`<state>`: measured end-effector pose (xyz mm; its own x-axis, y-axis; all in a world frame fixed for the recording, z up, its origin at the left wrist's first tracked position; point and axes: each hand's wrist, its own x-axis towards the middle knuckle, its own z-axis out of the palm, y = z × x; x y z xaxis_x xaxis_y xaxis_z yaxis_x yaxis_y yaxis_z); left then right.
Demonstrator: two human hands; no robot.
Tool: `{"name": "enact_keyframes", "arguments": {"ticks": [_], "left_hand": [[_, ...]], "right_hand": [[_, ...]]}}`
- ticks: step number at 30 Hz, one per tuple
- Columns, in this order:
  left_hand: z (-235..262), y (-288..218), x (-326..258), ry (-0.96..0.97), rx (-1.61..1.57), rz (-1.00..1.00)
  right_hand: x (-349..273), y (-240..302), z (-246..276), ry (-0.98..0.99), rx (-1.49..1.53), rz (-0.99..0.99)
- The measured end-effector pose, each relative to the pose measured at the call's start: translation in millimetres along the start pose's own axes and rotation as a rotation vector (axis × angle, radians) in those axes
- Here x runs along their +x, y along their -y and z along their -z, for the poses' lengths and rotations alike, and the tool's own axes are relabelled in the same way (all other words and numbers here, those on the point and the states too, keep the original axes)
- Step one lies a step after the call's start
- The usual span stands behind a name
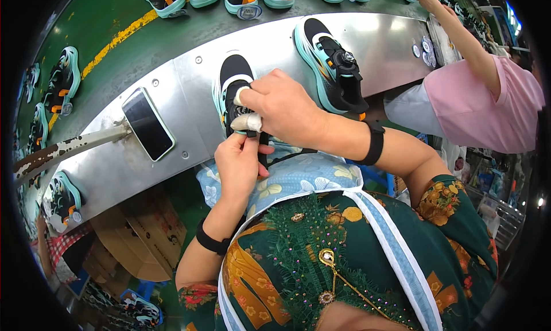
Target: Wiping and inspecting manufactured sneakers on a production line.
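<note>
A black sneaker [235, 69] with white and mint trim lies on the metal bench edge in front of me, toe pointing away. My left hand [237, 163] is closed on its near part, thumb and fingertips pinching at the opening. Over the laced middle is my right hand [287, 110], fingers bent and pressed to the upper, with pale covers on two fingertips. Both hands hide most of the tongue and closure. Just right of them, a second sneaker [338, 67] with a round dial on its strap rests untouched, its heel toward me.
A phone [148, 124] lies on the metal bench [189, 96] at left, beside a worn metal pipe [74, 147]. Beyond runs a green surface [115, 15] carrying several sneakers. A co-worker in pink [488, 101] is at right. Cardboard [138, 239] stands below left.
</note>
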<state>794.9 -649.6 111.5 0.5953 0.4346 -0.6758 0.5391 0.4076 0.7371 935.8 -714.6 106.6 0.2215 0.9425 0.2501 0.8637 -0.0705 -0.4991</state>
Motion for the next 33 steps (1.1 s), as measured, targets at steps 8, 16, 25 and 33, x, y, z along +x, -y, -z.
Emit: {"name": "enact_keyframes", "arguments": {"ticks": [8, 16, 25, 33], "left_hand": [[-6.2, 1.4, 2.0, 0.007, -0.021, 0.006], [-14.5, 2.9, -1.3, 0.013, -0.123, 0.05], [3.9, 2.1, -23.7, 0.139, -0.127, -0.102], [-2.3, 35.1, 35.9, -0.076, 0.457, -0.62]], "right_hand": [[9.2, -14.2, 18.9, 0.233, 0.26, -0.019], [-3.2, -13.9, 13.2, 0.13, 0.204, -0.089], [-17.2, -55.5, 81.1, 0.117, 0.318, -0.3], [-89.0, -111.4, 76.2, 0.169, 0.316, -0.488]]}}
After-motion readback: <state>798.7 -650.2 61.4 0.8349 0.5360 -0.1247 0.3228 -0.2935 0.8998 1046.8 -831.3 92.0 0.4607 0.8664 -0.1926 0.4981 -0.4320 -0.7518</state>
